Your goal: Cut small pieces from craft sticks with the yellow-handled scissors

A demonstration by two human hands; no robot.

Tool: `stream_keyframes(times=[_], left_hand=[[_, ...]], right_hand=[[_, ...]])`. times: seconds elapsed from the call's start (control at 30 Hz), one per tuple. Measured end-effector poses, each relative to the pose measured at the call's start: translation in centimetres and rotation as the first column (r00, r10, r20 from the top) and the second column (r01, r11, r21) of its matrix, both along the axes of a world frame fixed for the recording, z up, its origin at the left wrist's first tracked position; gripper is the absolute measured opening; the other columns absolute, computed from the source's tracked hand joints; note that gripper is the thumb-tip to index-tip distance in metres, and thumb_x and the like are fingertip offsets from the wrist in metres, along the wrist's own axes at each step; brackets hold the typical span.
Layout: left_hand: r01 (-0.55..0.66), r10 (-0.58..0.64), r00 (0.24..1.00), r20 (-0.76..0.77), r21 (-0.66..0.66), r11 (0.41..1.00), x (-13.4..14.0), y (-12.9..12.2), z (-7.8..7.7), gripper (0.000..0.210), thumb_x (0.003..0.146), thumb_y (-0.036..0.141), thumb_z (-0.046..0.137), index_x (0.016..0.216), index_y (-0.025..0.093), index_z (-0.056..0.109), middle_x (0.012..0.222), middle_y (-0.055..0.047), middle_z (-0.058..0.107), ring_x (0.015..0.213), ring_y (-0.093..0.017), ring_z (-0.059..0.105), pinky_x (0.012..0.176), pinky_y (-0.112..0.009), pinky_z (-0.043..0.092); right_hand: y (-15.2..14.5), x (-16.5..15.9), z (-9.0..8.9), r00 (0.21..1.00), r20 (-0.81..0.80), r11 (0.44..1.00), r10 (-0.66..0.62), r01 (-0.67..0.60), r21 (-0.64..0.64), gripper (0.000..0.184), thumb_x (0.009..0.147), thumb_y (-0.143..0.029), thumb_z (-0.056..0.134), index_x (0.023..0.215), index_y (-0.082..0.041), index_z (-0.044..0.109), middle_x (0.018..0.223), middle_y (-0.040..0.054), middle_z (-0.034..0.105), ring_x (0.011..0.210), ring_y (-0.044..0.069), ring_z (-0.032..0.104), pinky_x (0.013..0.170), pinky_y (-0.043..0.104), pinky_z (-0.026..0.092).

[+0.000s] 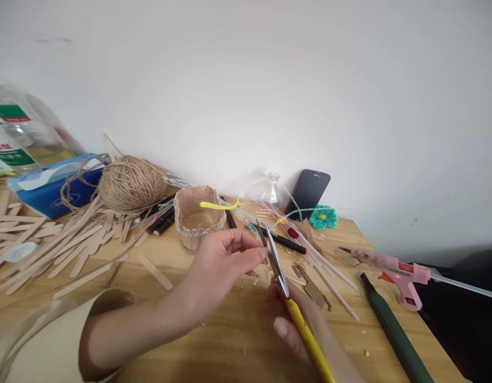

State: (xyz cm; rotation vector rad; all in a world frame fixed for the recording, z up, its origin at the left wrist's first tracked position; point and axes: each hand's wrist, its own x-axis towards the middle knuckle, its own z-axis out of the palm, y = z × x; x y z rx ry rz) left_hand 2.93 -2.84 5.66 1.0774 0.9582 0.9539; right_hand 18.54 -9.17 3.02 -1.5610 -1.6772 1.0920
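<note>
My left hand [225, 266], with a ring on one finger, reaches in from the left, thumb and fingertips pinched together. Whatever they hold is too small to make out. Beside those fingertips are the slightly parted blades of yellow-handled scissors [307, 340], pointing away from me. My right hand [293, 319] holds the scissors, its fingers partly hidden behind them. Just beyond my left hand stands a small basket of wooden pieces [182, 218] with silvery trim round it. A bent yellow pipe cleaner [217, 205] shows across the basket's opening.
Left lie many craft sticks [86, 250], a twine ball [132, 183] and a blue tissue pack [66, 186]. Behind are a phone [309, 191], a clear bottle top [272, 189] and a teal flower [324, 217]. A pink glue gun [401, 274] and dark-green tool [393, 327] lie right.
</note>
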Motion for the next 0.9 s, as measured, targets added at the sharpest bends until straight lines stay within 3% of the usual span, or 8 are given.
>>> stream_keyframes(times=[0.27, 0.53, 0.9], left_hand=[[-0.02, 0.02, 1.0, -0.002, 0.026, 0.999, 0.0, -0.1, 0.0, 0.01, 0.071, 0.024, 0.063, 0.066, 0.016, 0.061, 0.061, 0.004, 0.056, 0.059, -0.008, 0.049, 0.057, -0.02, 0.04], [-0.018, 0.018, 1.0, 0.019, 0.004, 1.0, 0.0, -0.2, 0.0, 0.009, 0.07, 0.023, 0.063, 0.066, 0.016, 0.06, 0.062, 0.003, 0.056, 0.058, -0.008, 0.05, 0.056, -0.02, 0.042], [-0.015, 0.015, 1.0, 0.024, -0.004, 1.0, 0.0, -0.1, 0.0, 0.009, 0.069, 0.023, 0.064, 0.065, 0.016, 0.06, 0.061, 0.004, 0.057, 0.057, -0.008, 0.05, 0.056, -0.02, 0.043]], right_hand=[[0.0, 0.7, 0.4, 0.992, 0.072, 0.993, 0.101, -0.106, 0.059, 0.048, 0.077, -0.066, 0.044, 0.093, -0.021, 0.05, 0.082, 0.0054, 0.057, 0.07, 0.021, 0.054, 0.061, 0.028, 0.041], [0.3, 0.3, -1.0, 1.0, 0.013, 0.998, 0.025, -0.026, 0.051, 0.066, 0.064, -0.083, 0.034, 0.08, -0.02, 0.049, 0.067, 0.0008, 0.048, 0.056, 0.015, 0.039, 0.05, 0.026, 0.027], [0.2, 0.5, -1.1, 0.999, 0.032, 0.996, 0.031, -0.034, 0.088, 0.067, 0.067, -0.081, 0.033, 0.082, -0.019, 0.054, 0.067, 0.002, 0.05, 0.057, 0.016, 0.043, 0.05, 0.027, 0.03]])
